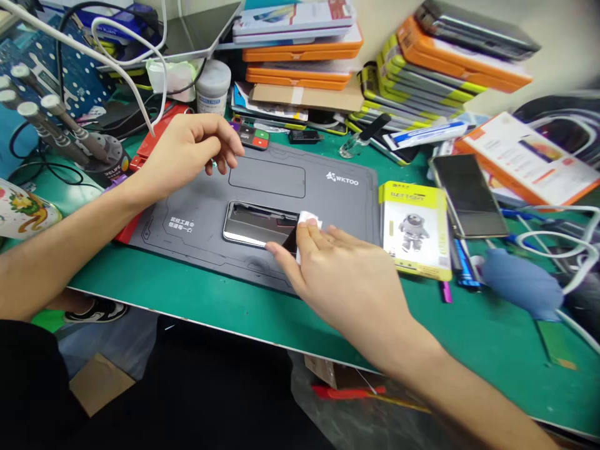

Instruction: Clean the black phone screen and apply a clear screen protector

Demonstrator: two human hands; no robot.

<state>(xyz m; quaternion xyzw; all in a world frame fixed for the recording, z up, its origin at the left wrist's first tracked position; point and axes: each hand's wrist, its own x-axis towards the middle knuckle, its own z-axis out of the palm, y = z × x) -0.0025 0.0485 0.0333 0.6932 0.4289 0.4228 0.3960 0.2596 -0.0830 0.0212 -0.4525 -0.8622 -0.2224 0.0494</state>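
Note:
A smartphone (260, 223) with a dark glossy face lies flat on the grey work mat (206, 206), reflecting light. My right hand (349, 284) presses a small white wipe (307, 220) against the phone's right end, covering that end. The thumb reaches along the phone's near edge. Above the mat's upper left part hovers my left hand (201, 147), its fingers loosely bent and apart, with nothing in them. Just behind that hand sits a small device with coloured buttons (253, 136).
A yellow battery box (415, 231) borders the mat on the right, beside another phone (469, 195) and a blue air blower (522, 284). Stacked boxes (302, 50) line the back. On the left stand a screwdriver holder (103, 159) and a printed cup (25, 211).

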